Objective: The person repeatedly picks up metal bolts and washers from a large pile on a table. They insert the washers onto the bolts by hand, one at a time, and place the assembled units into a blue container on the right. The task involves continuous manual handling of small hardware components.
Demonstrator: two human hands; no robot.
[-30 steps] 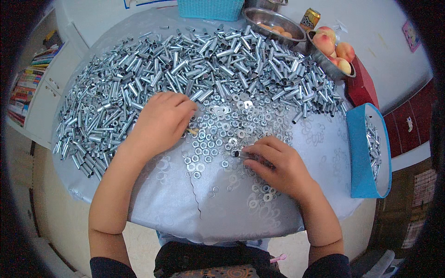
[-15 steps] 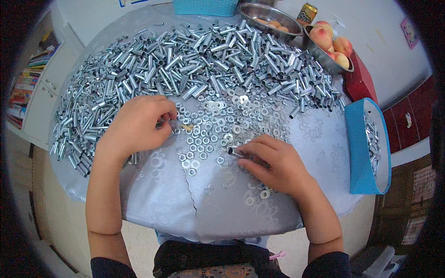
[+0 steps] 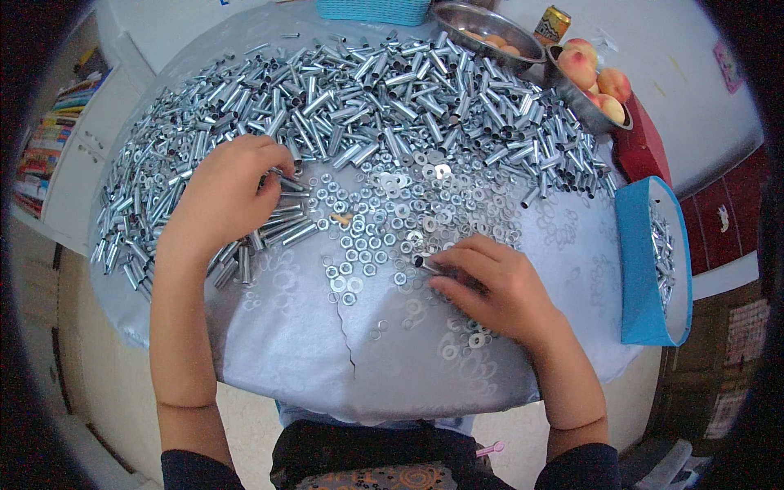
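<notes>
My left hand point(image 3: 227, 189) is over the left side of the metal pile, its fingers curled together. Whatever is pinched in them, if anything, is mostly hidden. Below its fingertips, several slim metal rods point(image 3: 287, 227) lie side by side. My right hand point(image 3: 496, 286) is closed on a short silver metal tube point(image 3: 422, 262), with the dark open end pointing left. Between the hands, loose hex nuts point(image 3: 357, 244) spread over the cloth, and flat washers point(image 3: 457, 214) lie to their right. A small tan piece point(image 3: 340, 219) rests among the nuts.
A large heap of silver tubes point(image 3: 359, 98) covers the far half of the cloth-covered table point(image 3: 278, 351). At right stands a blue box point(image 3: 645, 269) holding metal parts. Bowls of peaches point(image 3: 584, 110) and eggs point(image 3: 457, 16), a can point(image 3: 553, 24) and a blue basket point(image 3: 371, 10) line the back.
My left hand has moved away from the nuts, up and left, uncovering the slim rods. The right hand still holds the tube in nearly the same place. The whole view has shifted slightly.
</notes>
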